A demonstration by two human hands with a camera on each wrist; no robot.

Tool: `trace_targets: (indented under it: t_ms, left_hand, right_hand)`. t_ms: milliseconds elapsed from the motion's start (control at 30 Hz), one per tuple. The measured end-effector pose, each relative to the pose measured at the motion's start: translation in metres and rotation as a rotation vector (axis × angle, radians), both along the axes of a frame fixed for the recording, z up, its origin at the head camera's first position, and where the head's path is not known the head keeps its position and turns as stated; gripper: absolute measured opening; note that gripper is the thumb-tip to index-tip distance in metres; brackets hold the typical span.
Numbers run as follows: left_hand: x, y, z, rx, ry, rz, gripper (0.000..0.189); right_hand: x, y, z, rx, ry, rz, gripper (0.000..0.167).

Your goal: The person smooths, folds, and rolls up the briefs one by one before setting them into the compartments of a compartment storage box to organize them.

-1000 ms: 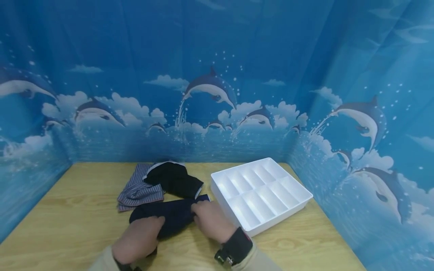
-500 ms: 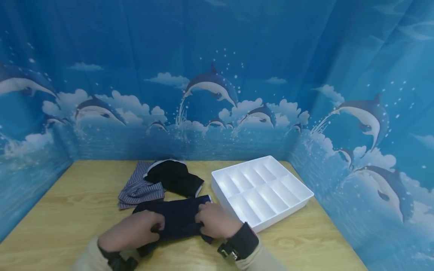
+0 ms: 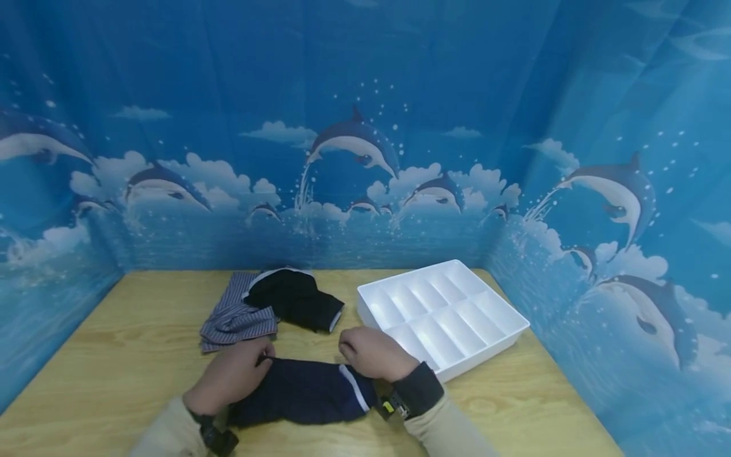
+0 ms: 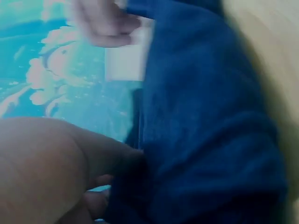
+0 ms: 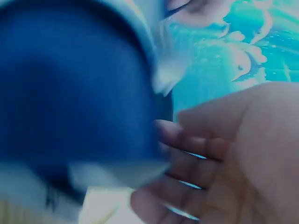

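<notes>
No readable words or numbers anywhere I look.
On the person's right wrist, the small device carries a yellow patch; from where I stand it is too small for me to tell whether anything is printed there. Up close, in the right wrist view, a few thin dark strokes show beneath the dark blue cloth, but they are so blurred that I cannot say if they are lettering.
</notes>
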State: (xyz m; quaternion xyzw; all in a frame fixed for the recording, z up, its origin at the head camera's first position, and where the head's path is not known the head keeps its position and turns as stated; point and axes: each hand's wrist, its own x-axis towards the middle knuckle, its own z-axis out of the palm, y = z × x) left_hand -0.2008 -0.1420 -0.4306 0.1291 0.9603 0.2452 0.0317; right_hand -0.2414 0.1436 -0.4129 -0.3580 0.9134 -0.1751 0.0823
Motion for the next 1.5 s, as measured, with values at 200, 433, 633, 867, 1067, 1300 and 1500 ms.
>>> trace_targets:
  t_ms: [200, 433, 633, 867, 1067, 1300, 1500]
  left_hand:
    - [-0.004, -0.001, -0.007, -0.053, 0.038, 0.041, 0.016]
    - [-0.007, -0.008, -0.008, -0.145, -0.007, 0.012, 0.021]
    - [-0.008, -0.007, -0.01, -0.141, 0.019, -0.012, 0.018]
    - [-0.009, -0.009, -0.007, -0.132, -0.019, -0.001, 0.022]
    - [-0.011, -0.008, -0.005, -0.134, -0.024, -0.025, 0.013]
    - [-0.013, -0.008, -0.005, -0.148, -0.027, -0.023, 0.012]
    - [-0.009, -0.008, -0.005, -0.134, -0.006, -0.016, 0.014]
  right_hand:
    - [0.002, -0.006, -0.001, 0.119, 0.043, 0.114, 0.026]
    - [0.009, -0.006, 0.001, 0.111, 0.127, -0.027, 0.007]
    - [0.018, -0.007, -0.003, 0.103, 0.237, -0.177, 0.015]
    - [0.019, -0.013, 0.003, 0.068, 0.248, -0.175, 0.009]
    - [0.024, -0.018, 0.013, 0.08, 0.221, -0.012, 0.011]
    - [0.031, -0.022, 0.016, 0.126, -0.049, 0.189, 0.012]
    - [0.038, -0.023, 0.012, 0.241, -0.215, 0.151, 0.019]
